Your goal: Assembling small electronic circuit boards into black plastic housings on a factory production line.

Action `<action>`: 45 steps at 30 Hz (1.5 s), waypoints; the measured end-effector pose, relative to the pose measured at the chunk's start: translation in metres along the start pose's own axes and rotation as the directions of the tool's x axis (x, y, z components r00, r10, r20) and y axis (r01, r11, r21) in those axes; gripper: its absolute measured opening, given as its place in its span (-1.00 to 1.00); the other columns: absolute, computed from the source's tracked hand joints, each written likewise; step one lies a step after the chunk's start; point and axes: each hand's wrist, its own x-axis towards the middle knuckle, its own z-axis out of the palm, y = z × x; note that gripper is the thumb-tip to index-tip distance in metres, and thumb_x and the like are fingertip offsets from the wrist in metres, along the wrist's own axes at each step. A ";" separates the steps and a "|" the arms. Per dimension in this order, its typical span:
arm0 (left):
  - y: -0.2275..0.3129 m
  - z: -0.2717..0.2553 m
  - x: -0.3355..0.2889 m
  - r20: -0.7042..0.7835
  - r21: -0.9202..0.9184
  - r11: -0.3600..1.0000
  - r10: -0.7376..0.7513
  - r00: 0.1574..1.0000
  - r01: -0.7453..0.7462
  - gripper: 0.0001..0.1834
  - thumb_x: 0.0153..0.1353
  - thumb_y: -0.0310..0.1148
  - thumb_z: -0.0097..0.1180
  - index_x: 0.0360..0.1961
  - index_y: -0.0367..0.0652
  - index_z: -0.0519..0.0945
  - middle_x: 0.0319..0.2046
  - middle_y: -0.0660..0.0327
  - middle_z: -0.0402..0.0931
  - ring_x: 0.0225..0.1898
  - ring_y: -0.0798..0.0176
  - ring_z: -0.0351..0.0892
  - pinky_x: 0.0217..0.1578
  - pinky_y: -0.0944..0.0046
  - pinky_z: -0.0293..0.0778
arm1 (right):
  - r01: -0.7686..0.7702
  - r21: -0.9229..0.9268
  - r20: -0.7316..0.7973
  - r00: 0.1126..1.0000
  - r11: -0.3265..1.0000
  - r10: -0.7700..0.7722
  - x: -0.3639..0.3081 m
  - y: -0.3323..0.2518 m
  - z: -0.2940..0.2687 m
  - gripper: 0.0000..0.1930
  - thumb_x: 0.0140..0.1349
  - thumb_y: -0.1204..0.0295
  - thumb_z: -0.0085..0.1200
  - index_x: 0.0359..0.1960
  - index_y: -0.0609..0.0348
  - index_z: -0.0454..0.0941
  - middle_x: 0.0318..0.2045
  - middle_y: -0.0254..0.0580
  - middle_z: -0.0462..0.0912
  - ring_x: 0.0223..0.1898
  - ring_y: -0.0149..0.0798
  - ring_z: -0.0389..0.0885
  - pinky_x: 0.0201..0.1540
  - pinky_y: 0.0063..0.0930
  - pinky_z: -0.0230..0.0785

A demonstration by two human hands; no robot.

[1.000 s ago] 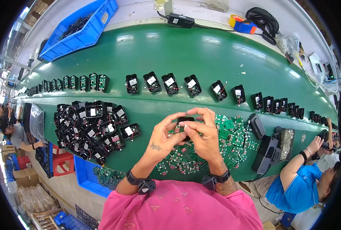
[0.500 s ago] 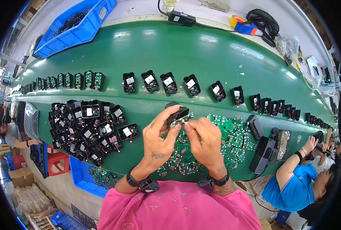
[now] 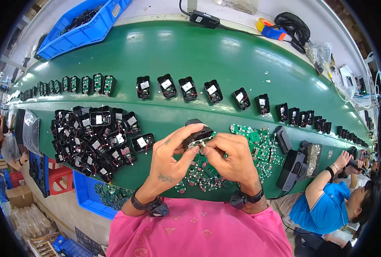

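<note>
My left hand (image 3: 170,159) is wrapped round a black plastic housing (image 3: 197,134), held tilted above the bench with its open side toward me. At the housing's near edge sits a small green circuit board (image 3: 203,144), mostly covered by my fingers. My right hand (image 3: 233,157) is closed, thumb and forefinger pinching the board's edge beside the left thumb. Whether the board is seated inside the housing is hidden. Beneath my hands lies a spread of loose green circuit boards (image 3: 205,175). To the left is a heap of black housings (image 3: 97,146) with white parts and red wires.
A row of housings (image 3: 187,88) crosses the green bench (image 3: 165,47), with board-fitted ones (image 3: 86,85) farther left. Blue crates stand at the back left (image 3: 77,40) and lower left (image 3: 82,190). At right are a dark grey device (image 3: 292,170) and a co-worker in blue (image 3: 321,207).
My right hand has come in closer, its fingers now covering more of the board. The housing has tipped and sits slightly lower. The whole view has shifted a little.
</note>
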 end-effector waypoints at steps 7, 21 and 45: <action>0.013 0.001 -0.006 0.017 0.322 0.931 0.177 0.984 -0.173 -0.51 0.11 -0.72 0.15 0.11 -0.25 0.56 -0.12 0.06 0.60 -0.21 0.29 0.66 -0.24 0.37 0.61 | -0.003 -0.028 0.048 0.999 1.000 0.004 -0.005 -0.009 0.000 -0.93 0.12 0.58 0.17 -0.48 0.31 0.55 -0.62 -0.19 0.51 -0.64 -0.28 0.47 -0.57 -0.41 0.25; -0.018 0.008 -0.030 -0.165 -0.108 0.980 -0.184 0.969 0.168 -0.42 0.17 -0.71 0.15 0.25 -0.25 0.40 0.06 0.01 0.52 -0.06 0.23 0.64 -0.17 0.33 0.70 | -0.125 -0.193 -0.203 0.975 0.973 0.085 -0.025 -0.005 0.026 -0.89 0.25 0.51 0.17 -0.30 0.33 0.58 -0.59 -0.22 0.58 -0.62 -0.41 0.51 -0.54 -0.44 0.33; -0.059 -0.012 -0.029 -0.296 0.361 0.921 0.259 0.920 -0.143 -0.41 0.01 -0.73 0.13 0.12 -0.08 0.60 -0.04 -0.09 0.60 -0.20 -0.04 0.71 -0.28 0.19 0.65 | -0.399 0.126 0.221 0.904 0.908 0.366 -0.002 -0.003 0.045 -0.74 0.29 0.44 0.15 -0.57 0.28 0.54 -0.72 -0.36 0.50 -0.69 -0.52 0.39 -0.61 -0.54 0.17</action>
